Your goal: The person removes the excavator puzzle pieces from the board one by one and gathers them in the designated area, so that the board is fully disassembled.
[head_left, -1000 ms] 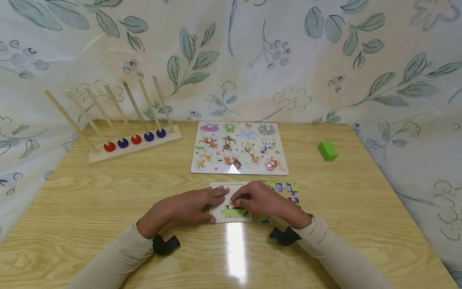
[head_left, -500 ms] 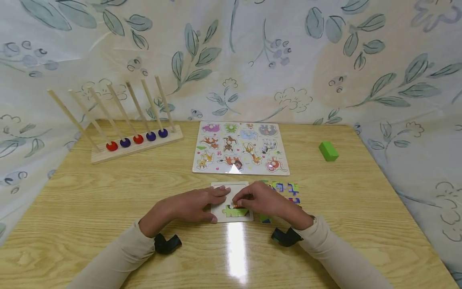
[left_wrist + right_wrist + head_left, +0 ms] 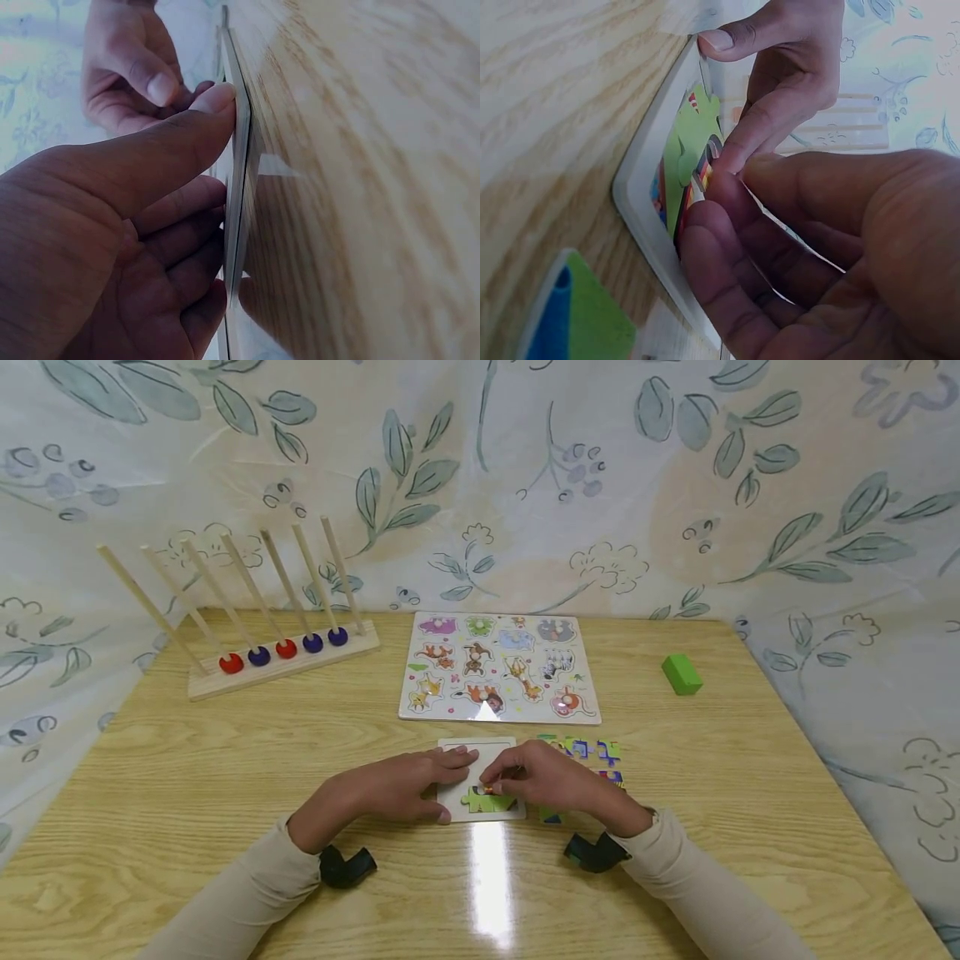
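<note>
A small white puzzle tray (image 3: 465,750) lies flat on the wooden table (image 3: 225,760) in front of me. My left hand (image 3: 455,787) holds it steady, thumb (image 3: 214,101) against the front edge and fingertips on its face. Green pieces (image 3: 491,802) sit along the tray's near side. My right hand (image 3: 493,779) pinches a small striped puzzle piece (image 3: 703,174) between thumb and fingers, low over the tray beside the green pieces. In the right wrist view the left hand (image 3: 780,67) arches over the tray (image 3: 641,187), one finger touching near the piece.
Several loose puzzle pieces (image 3: 592,752) lie just right of the tray. Farther back lies an animal peg puzzle board (image 3: 498,668), with a wooden rod rack (image 3: 277,647) at back left and a green block (image 3: 681,674) at right. Leaf-print cloth walls surround the table.
Both hands stay over the tray. The right hand's fingertips have shifted slightly while working the small piece near the green pieces.
</note>
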### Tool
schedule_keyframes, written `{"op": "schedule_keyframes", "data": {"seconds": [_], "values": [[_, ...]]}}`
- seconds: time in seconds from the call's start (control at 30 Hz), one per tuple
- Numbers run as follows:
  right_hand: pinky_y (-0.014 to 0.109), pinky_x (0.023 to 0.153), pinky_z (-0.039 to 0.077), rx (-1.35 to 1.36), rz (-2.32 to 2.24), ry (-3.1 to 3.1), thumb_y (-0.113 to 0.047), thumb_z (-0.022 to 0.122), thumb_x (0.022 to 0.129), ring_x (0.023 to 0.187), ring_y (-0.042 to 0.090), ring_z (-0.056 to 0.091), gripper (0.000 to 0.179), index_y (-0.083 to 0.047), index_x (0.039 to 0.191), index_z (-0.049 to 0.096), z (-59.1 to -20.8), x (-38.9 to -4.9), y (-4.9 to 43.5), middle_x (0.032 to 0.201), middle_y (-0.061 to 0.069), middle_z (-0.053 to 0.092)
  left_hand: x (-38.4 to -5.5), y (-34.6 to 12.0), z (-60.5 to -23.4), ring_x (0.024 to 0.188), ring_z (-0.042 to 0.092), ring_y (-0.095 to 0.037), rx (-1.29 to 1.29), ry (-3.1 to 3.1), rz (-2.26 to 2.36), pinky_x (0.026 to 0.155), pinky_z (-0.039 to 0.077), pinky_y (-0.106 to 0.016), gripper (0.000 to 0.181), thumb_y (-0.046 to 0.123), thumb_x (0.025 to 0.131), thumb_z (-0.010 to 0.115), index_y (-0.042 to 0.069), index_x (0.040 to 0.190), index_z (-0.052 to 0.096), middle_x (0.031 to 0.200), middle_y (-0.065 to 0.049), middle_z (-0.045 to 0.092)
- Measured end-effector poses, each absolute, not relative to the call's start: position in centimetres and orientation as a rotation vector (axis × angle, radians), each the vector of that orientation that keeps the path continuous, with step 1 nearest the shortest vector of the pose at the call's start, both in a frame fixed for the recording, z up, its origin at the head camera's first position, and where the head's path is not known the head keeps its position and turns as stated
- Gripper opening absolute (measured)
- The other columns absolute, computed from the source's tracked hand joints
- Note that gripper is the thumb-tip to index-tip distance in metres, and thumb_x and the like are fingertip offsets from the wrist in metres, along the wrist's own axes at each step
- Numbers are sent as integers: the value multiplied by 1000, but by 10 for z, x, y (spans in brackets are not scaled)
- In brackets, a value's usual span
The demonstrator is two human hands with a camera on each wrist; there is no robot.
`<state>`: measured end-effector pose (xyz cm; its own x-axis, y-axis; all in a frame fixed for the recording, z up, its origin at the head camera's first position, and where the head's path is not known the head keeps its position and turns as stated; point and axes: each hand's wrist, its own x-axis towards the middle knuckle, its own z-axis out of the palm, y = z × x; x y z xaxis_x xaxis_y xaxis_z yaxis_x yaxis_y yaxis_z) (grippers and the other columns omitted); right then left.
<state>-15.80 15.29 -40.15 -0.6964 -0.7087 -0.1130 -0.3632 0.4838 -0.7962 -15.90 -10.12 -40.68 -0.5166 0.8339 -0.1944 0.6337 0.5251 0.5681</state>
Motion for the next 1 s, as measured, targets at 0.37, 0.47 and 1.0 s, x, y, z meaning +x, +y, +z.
{"op": "schedule_keyframes", "data": {"seconds": [0.37, 0.47, 1.0], "values": [[26, 75, 51, -960, -1132, 2280, -3, 63, 94, 91, 9, 60, 18, -3, 108, 73, -403, -157, 149, 102, 1, 67, -159, -103, -406, 145, 20, -22, 1179, 2328, 595, 112, 27, -43, 67, 24, 93, 69, 3, 149, 38, 158, -5, 24], [26, 76, 52, -994, -1147, 2270, -3, 64, 93, 90, 9, 60, 18, -4, 108, 73, -405, -159, 148, 100, 1, 67, -159, -103, -407, 145, 21, -22, 1176, 2327, 600, 112, 27, -43, 68, 24, 93, 69, 3, 149, 38, 158, -4, 24], [25, 75, 52, -1028, -1116, 2251, 3, 62, 92, 89, 7, 61, 18, -6, 103, 73, -407, -158, 146, 99, -2, 69, -159, -102, -408, 145, 20, -21, 1150, 2333, 589, 113, 27, -42, 68, 25, 92, 69, 4, 149, 38, 159, -3, 24]]}}
